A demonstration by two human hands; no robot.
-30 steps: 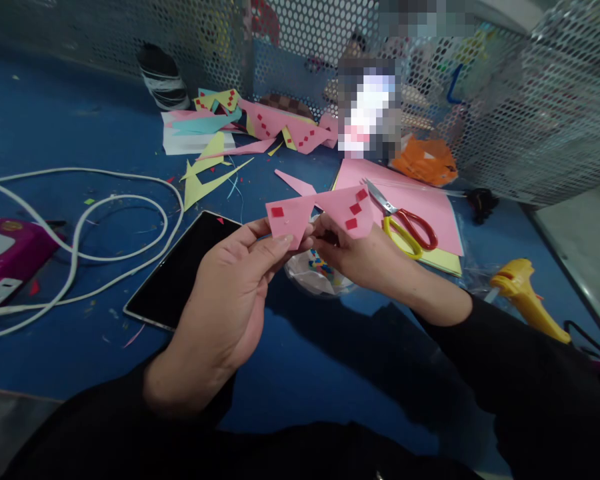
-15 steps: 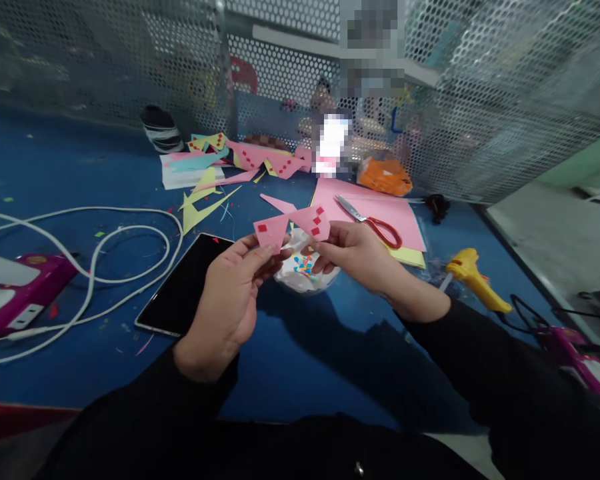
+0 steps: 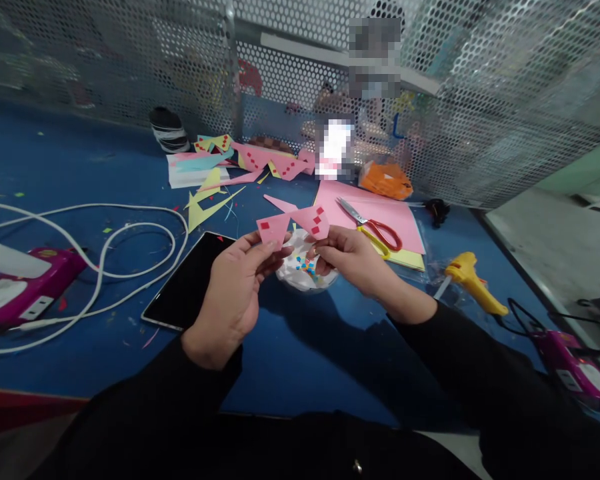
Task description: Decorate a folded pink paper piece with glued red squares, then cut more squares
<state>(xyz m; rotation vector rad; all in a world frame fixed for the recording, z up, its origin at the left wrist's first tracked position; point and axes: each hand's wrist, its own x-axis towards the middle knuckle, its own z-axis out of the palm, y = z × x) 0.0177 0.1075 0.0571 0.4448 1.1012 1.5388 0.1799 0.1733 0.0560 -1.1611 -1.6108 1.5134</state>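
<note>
A pink paper shape (image 3: 293,225) with small red squares stuck on it is held up between both hands above the blue table. My left hand (image 3: 235,293) pinches its left triangle with thumb and fingers. My right hand (image 3: 353,257) pinches the right part from below. Directly under the hands lies a clear bag (image 3: 300,272) holding several tiny coloured paper squares.
A black phone (image 3: 190,283) lies left of the hands, white cables (image 3: 105,260) and a magenta power strip (image 3: 25,287) further left. Red and yellow scissors (image 3: 373,227) rest on pink paper (image 3: 395,223). A yellow glue gun (image 3: 473,283) lies right. Paper scraps (image 3: 240,163) sit by the mesh wall (image 3: 480,120).
The view has pulled back and tilted up, so the hands and paper appear smaller. Both hands keep their hold on the pink shape, which has barely shifted.
</note>
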